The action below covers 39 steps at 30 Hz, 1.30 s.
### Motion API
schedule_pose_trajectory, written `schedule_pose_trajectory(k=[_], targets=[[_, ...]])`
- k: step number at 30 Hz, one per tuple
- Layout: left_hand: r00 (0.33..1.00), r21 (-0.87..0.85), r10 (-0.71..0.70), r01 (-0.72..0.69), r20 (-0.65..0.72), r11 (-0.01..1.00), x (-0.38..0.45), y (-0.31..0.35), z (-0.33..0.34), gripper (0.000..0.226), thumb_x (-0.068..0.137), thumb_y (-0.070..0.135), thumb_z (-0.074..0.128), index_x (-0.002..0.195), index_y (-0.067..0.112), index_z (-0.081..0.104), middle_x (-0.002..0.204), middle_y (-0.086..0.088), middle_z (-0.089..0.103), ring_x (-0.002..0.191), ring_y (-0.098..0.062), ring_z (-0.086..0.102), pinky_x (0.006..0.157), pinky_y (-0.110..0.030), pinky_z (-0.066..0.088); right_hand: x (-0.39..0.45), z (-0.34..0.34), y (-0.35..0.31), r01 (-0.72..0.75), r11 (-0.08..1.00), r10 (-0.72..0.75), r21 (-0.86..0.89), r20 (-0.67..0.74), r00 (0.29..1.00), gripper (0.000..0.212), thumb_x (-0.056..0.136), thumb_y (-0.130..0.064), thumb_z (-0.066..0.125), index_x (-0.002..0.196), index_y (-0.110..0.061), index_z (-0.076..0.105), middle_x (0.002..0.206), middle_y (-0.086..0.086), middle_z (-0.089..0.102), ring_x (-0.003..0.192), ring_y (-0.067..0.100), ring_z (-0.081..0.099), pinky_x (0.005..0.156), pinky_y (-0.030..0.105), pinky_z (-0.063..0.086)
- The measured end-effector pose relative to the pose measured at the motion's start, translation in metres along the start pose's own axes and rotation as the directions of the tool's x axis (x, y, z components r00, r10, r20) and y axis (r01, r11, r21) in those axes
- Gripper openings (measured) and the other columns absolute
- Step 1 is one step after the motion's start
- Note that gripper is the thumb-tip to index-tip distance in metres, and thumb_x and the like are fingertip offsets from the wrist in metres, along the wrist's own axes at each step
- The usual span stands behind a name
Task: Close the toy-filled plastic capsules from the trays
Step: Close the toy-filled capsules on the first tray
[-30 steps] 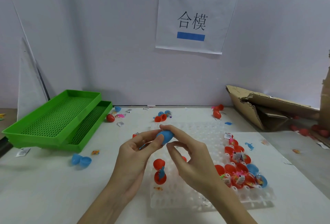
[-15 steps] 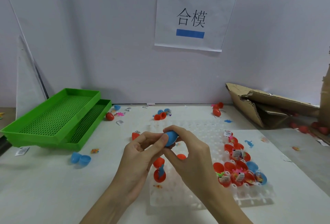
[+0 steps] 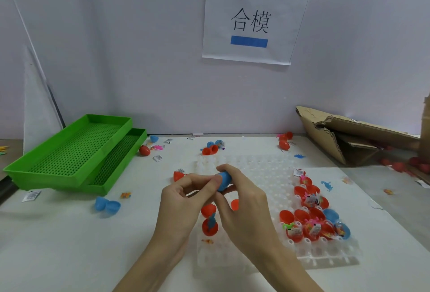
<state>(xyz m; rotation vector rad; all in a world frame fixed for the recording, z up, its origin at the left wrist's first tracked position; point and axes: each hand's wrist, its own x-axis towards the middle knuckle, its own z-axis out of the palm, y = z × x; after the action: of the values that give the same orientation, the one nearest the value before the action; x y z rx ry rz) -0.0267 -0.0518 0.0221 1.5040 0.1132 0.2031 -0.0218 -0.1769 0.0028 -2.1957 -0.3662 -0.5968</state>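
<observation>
Both hands [image 3: 216, 201] on blue capsule [image 3: 225, 179]

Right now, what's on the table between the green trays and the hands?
In the head view, an open blue capsule and a small orange toy lie between the green trays and the left hand.

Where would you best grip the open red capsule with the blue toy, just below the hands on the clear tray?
Probably by the outer walls of the lower half of the red capsule, pinching from above across its sides. That half sits in a cell of the clear tray with the blue toy sticking up, and its hinged cap lies open behind, so the rounded sides are exposed.
</observation>
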Motion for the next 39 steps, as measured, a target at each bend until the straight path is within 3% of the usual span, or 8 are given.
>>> schedule_pose_trajectory(k=[7,16,19,21,26,32,36,39], targets=[[0.998,-0.008,-0.011,0.011,-0.063,1.0,-0.002,-0.002,0.006,0.04,0.064,0.048,0.075,0.094,0.022,0.079,0.087,0.01,0.079,0.098,-0.017,0.074,0.1,-0.044,0.058,0.001,-0.002,0.0,-0.003,1.0,0.003,-0.026,0.012,1.0,0.038,0.094,-0.027,0.073,0.131,-0.023,0.062,0.107,-0.02,0.064,0.087,-0.011,0.057,0.083,0.003,0.047],[0.998,-0.031,-0.021,0.02,-0.052,0.999,-0.004,-0.005,0.009,0.039,0.07,0.046,0.075,0.099,0.019,0.078,0.095,0.004,0.079,0.099,-0.018,0.074,0.1,-0.042,0.059,0.002,-0.004,0.002,0.045,0.998,-0.044,-0.033,0.044,0.998,0.019,0.096,-0.014,0.071,0.112,-0.021,0.063,0.096,-0.013,0.069,0.087,0.007,0.065,0.082,0.015,0.055],[0.999,-0.001,-0.018,0.018,0.029,1.0,-0.003,-0.003,0.008,0.041,0.069,0.047,0.075,0.103,0.024,0.076,0.091,0.015,0.078,0.092,-0.003,0.074,0.094,-0.028,0.059,0.003,-0.003,0.004,0.081,0.994,-0.078,-0.071,0.045,0.996,0.032,0.097,-0.012,0.07,0.127,-0.019,0.063,0.116,-0.007,0.071,0.102,0.007,0.067,0.094,0.007,0.049],[0.998,0.028,-0.017,0.015,0.065,0.999,-0.002,-0.004,0.006,0.035,0.076,0.038,0.079,0.106,0.021,0.075,0.095,0.012,0.078,0.097,-0.009,0.075,0.097,-0.031,0.059,0.004,0.0,0.006,0.069,0.994,-0.066,-0.084,0.042,0.997,0.043,0.097,-0.015,0.07,0.138,-0.019,0.059,0.129,-0.005,0.067,0.113,0.009,0.065,0.099,0.001,0.04],[0.998,0.057,0.01,-0.014,0.069,0.998,-0.001,-0.007,0.0,0.022,0.085,0.026,0.084,0.1,0.013,0.075,0.092,-0.002,0.078,0.096,-0.023,0.076,0.094,-0.039,0.062,0.002,0.002,0.008,0.041,0.996,-0.036,-0.085,0.055,0.998,0.055,0.091,-0.016,0.077,0.142,-0.019,0.056,0.126,-0.011,0.065,0.106,0.005,0.062,0.101,0.027,0.054],[0.997,0.095,0.043,-0.049,0.069,0.994,0.0,-0.01,0.002,0.025,0.081,0.035,0.088,0.094,0.019,0.074,0.081,0.005,0.076,0.086,-0.011,0.076,0.078,-0.022,0.061,0.003,0.001,0.007,0.086,0.995,-0.086,-0.05,-0.001,0.996,0.034,0.089,0.0,0.075,0.119,-0.014,0.066,0.099,-0.021,0.06,0.085,-0.009,0.06,0.083,0.0,0.045],[0.993,0.127,0.1,-0.108,0.064,0.986,0.0,-0.013,0.001,0.026,0.08,0.038,0.087,0.094,0.02,0.074,0.083,0.007,0.077,0.084,-0.009,0.076,0.077,-0.02,0.061,0.003,0.0,0.008,0.112,0.993,-0.112,-0.032,0.009,0.994,0.036,0.089,0.002,0.075,0.119,-0.015,0.066,0.098,-0.025,0.058,0.096,-0.013,0.06,0.083,-0.001,0.044],[0.992,0.157,0.115,-0.121,0.043,0.98,0.001,-0.014,0.0,0.027,0.081,0.038,0.085,0.095,0.019,0.073,0.084,0.005,0.077,0.085,-0.013,0.076,0.08,-0.026,0.063,0.005,0.001,0.01,0.092,0.994,-0.09,-0.059,0.039,0.995,0.038,0.091,-0.006,0.076,0.124,-0.019,0.065,0.097,-0.026,0.058,0.086,-0.009,0.061,0.081,0.0,0.045]])
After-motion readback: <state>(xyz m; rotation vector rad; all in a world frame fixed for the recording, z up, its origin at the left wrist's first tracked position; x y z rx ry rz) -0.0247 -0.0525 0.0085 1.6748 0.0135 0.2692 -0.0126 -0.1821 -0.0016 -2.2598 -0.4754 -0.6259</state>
